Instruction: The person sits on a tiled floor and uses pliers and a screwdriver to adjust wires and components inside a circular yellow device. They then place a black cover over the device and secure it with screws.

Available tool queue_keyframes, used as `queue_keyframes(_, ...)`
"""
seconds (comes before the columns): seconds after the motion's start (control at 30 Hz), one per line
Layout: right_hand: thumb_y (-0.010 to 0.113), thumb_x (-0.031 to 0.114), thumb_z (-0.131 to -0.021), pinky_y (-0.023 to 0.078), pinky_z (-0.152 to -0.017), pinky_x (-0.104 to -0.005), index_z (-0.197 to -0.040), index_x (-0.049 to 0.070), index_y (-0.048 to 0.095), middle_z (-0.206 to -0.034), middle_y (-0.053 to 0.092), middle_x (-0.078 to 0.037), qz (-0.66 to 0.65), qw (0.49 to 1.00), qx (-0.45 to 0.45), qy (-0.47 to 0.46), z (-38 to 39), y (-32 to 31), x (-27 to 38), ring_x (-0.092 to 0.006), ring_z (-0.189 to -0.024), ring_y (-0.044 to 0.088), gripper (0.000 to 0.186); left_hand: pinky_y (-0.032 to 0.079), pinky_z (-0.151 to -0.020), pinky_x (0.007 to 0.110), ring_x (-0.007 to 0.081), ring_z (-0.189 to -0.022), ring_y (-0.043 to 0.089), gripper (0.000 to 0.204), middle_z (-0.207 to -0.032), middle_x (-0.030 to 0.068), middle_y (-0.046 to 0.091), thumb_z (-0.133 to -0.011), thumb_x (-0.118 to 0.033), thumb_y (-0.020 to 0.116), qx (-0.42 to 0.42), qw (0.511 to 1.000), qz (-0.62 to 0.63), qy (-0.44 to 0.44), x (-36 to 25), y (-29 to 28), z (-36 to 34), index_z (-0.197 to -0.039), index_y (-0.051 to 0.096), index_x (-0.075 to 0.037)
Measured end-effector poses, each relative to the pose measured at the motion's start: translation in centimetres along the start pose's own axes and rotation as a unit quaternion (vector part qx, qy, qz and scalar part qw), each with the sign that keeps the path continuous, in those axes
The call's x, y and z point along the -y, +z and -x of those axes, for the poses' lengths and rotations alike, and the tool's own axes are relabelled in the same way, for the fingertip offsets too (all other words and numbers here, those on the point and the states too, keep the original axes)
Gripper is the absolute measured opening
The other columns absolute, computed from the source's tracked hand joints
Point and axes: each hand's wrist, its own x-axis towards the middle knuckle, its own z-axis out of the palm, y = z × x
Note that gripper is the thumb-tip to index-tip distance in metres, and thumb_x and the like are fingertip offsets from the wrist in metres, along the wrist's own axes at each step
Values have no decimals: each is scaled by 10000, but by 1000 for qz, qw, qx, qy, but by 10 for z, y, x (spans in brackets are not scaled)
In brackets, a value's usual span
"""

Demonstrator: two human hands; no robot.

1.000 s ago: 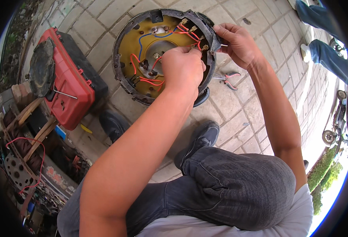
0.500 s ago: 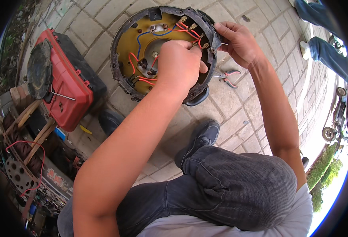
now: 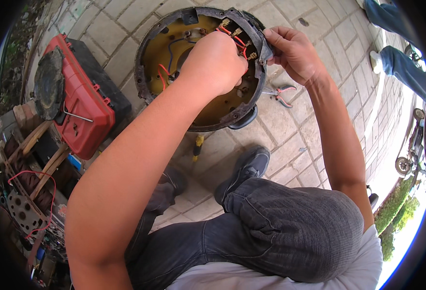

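The housing [image 3: 234, 116] has a black rim and yellow-brown interior. Visible wires [image 3: 237, 39] are red, except 1 blue wire [image 3: 170, 49]. Terminals [image 3: 225, 22] are brass-coloured. The case [image 3: 89, 121] is red and black; so are the pliers' [image 3: 284, 88] handles. The jeans [image 3: 295, 232] are dark grey, finely ribbed; the paving [image 3: 280, 133], grey-beige, brick-patterned.

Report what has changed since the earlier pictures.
The left hand has moved up the picture, over the round housing, its forearm swinging left; a yellow-and-black tool now appears. The left shoe has shifted toward the right shoe. No fresh grip or release shows. The right hand stayed at the housing's edge; the pliers and red toolbox stayed put.
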Motion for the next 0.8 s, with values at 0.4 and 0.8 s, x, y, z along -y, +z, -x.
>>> queue_keyframes(0.4, 579, 242, -1047, 568, -756, -262, -1077, 8, 659, -931, 693, -28, -35, 999, 23, -19, 12, 0, -5, -99, -803, 653, 250, 248, -434, 260, 80, -445, 353, 271, -562, -3, 496, -877, -108, 589, 188, 892, 393, -123, -4, -29, 10, -615, 517, -94)
queue_keyframes(0.8, 703, 445, -947, 500, -826, -284, -1098, -36, 698, -927, 668, -41, 61, 996, 12, -57, 30, 21, 4, -113, -850, 593, 504, 235, -409, 249, 63, -405, 307, 296, -518, -24, 445, -906, -156, 557, 208, 861, 445, -129, -6, -26, 21, -621, 489, -117)
